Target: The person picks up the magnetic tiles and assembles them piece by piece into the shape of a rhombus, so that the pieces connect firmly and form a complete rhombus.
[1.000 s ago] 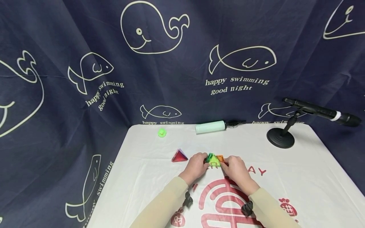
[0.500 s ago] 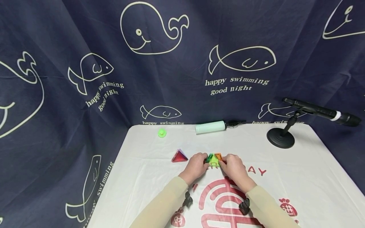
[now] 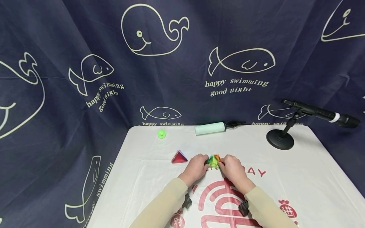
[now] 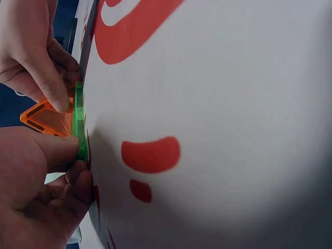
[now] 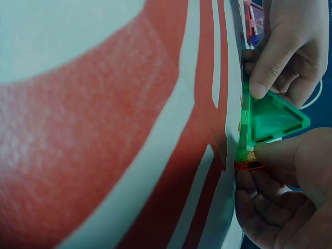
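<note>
My left hand [image 3: 196, 167] pinches a green triangular magnetic tile [image 5: 275, 120] that stands upright in the right wrist view. Opposite it, my right hand [image 3: 232, 167] pinches an orange triangular magnetic tile [image 4: 52, 115], which leans inward. A light green triangular tile [image 3: 213, 162] sits between both hands, nearest to me in the head view. In the wrist views a green edge [image 4: 79, 122] runs low along the tabletop from one hand to the other. Fingers hide parts of the tiles, so how all their edges meet cannot be told.
Left of the hands stands a red and purple pyramid of tiles [image 3: 179, 157]. Behind lie a green round toy [image 3: 161, 134] and a pale mint pump [image 3: 210, 128]. A black microphone stand [image 3: 280, 139] is at the back right of the white table [image 3: 288, 171].
My right hand has shifted slightly left with the orange tile, which now sits closer to the green tiles. My left hand stays almost in place.
</note>
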